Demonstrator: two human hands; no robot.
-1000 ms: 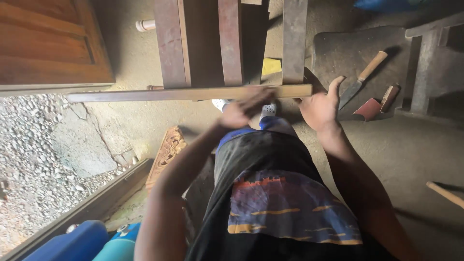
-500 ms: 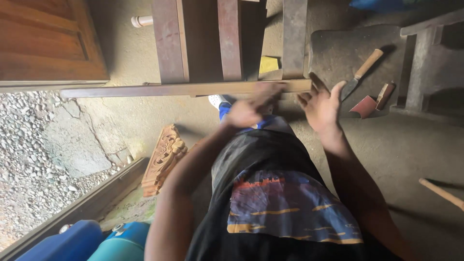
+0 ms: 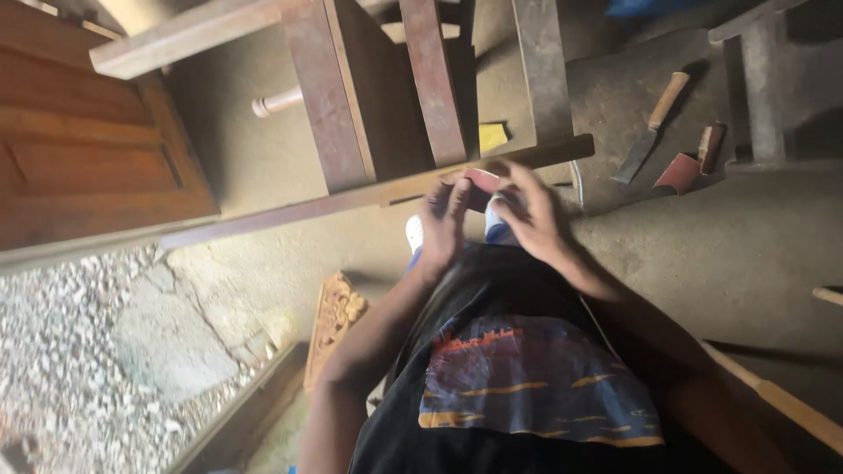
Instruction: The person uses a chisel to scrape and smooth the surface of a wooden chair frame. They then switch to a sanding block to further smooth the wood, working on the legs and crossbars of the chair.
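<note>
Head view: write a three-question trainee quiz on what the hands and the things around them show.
1. True or false: both hands meet at the long wooden rail.
2. What lies on the floor right of the rail's end? A) a chisel with a wooden handle B) a saw C) a drill
3. Fill in: the small reddish piece sits between the left hand and the ____ hand.

Key: 1 true. 2 A, beside a folded reddish sheet of sandpaper. 3 right; how it is gripped cannot be told.
</note>
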